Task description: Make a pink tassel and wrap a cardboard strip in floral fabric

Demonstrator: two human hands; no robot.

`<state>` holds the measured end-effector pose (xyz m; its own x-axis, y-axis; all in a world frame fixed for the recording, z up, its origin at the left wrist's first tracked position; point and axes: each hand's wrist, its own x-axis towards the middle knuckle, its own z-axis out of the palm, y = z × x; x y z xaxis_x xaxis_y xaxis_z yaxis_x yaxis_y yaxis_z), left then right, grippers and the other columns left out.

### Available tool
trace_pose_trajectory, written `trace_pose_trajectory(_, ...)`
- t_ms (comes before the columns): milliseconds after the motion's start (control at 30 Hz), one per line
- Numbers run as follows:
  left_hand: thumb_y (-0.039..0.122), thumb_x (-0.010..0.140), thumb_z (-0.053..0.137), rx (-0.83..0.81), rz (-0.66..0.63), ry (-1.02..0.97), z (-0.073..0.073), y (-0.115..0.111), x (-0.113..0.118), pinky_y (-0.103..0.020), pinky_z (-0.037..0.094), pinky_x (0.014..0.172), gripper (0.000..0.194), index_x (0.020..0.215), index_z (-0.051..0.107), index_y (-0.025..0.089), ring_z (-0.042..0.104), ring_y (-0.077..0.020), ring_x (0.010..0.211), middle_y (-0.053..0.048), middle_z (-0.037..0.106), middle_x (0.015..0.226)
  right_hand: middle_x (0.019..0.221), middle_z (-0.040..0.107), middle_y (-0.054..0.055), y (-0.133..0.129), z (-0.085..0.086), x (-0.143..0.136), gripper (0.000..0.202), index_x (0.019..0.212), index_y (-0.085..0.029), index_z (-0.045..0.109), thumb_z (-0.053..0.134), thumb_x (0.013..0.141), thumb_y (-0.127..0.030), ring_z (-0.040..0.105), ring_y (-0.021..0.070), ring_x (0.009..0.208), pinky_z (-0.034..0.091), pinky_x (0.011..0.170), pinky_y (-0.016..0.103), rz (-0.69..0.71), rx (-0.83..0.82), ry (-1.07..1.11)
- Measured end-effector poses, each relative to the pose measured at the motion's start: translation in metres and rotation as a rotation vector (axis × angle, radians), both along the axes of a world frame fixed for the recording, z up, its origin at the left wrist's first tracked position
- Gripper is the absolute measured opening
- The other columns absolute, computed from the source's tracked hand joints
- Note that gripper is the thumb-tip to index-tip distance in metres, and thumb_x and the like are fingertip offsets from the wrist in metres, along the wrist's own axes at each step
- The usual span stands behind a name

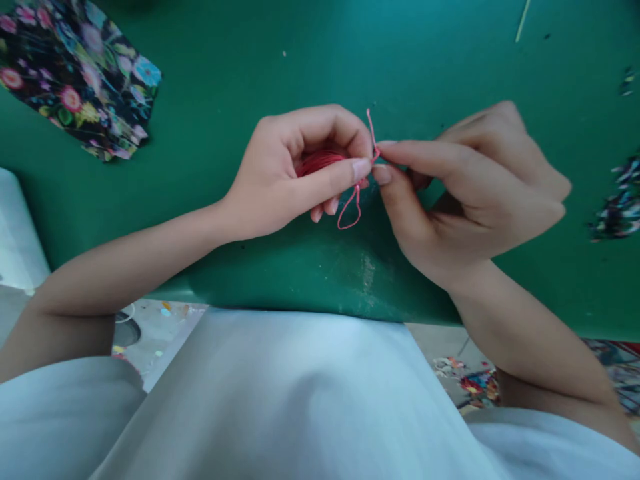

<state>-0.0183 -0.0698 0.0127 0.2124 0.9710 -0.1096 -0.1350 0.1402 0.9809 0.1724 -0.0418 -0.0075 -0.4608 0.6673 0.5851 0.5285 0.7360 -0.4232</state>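
In the head view, the left hand point(280, 179) clamps red thread point(320, 161) in its fingers towards twelve o'clock; the right hand point(480, 180), towards two o'clock, has thumb and forefinger at the thread, clamped or not I cannot tell

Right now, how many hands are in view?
2: over the green table, the left hand around the red thread bundle, and the right hand beside the thread's loose end.

Head-worn view, facing forward and down, near green tabletop point(225, 60)
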Motion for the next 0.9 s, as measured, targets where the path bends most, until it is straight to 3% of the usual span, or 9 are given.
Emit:
trace_pose_trajectory(167,0.023,0.086,0.071,-0.012,0.004,0.005,-0.001,0.0,0.0,-0.016,0.047,0.04,0.013,0.078,0.066,0.014,0.059,-0.0053,0.049,0.002,0.061,0.066,0.072,0.065,-0.002,-0.001,0.002,-0.003,0.012,0.101,-0.028,0.07,0.062,0.094,-0.033,0.063,0.0149,0.064,0.048,0.064,0.033,0.034,-0.057,0.111)
trace_pose_trajectory(300,0.028,0.081,0.078,0.001,0.015,-0.023,-0.002,0.0,0.0,-0.016,0.046,0.037,0.018,0.077,0.066,0.015,0.059,-0.0065,0.048,0.002,0.062,0.065,0.069,0.061,-0.001,0.0,-0.001,-0.004,0.025,0.101,-0.029,0.069,0.055,0.096,-0.05,0.064,0.0181,0.067,0.048,0.072,0.038,-0.02,-0.204,-0.022)
trace_pose_trajectory(400,0.031,0.079,0.08,-0.007,0.033,-0.019,-0.003,-0.001,0.001,-0.017,0.045,0.037,0.02,0.077,0.067,0.016,0.059,-0.0067,0.046,0.002,0.062,0.063,0.068,0.059,-0.002,-0.001,-0.006,-0.002,0.029,0.102,-0.03,0.067,0.056,0.094,-0.055,0.061,0.0185,0.068,0.046,0.074,0.038,0.004,-0.169,0.046)
trace_pose_trajectory(533,0.034,0.078,0.081,-0.004,0.043,-0.018,-0.004,-0.001,0.001,-0.017,0.045,0.037,0.022,0.077,0.067,0.016,0.058,-0.0061,0.046,0.002,0.063,0.064,0.066,0.057,-0.003,-0.001,-0.009,-0.002,0.02,0.095,-0.028,0.063,0.063,0.092,-0.048,0.054,0.0147,0.06,0.045,0.066,0.035,0.047,-0.087,0.229)
trace_pose_trajectory(767,0.042,0.08,0.079,-0.021,0.027,0.04,-0.003,0.0,0.0,-0.019,0.044,0.038,0.028,0.078,0.065,0.017,0.058,-0.0073,0.047,0.0,0.066,0.068,0.063,0.059,-0.003,0.005,-0.009,-0.008,0.004,0.09,-0.026,0.067,0.069,0.086,-0.026,0.054,0.013,0.055,0.043,0.054,0.032,0.046,0.146,0.215)
trace_pose_trajectory(900,0.041,0.081,0.077,-0.006,0.019,0.037,-0.003,0.0,0.0,-0.02,0.044,0.037,0.027,0.078,0.064,0.017,0.057,-0.0071,0.047,0.0,0.066,0.07,0.062,0.06,-0.004,0.001,-0.008,-0.009,0.009,0.094,-0.028,0.071,0.069,0.086,-0.023,0.056,0.0137,0.056,0.042,0.053,0.032,0.028,0.127,0.208)
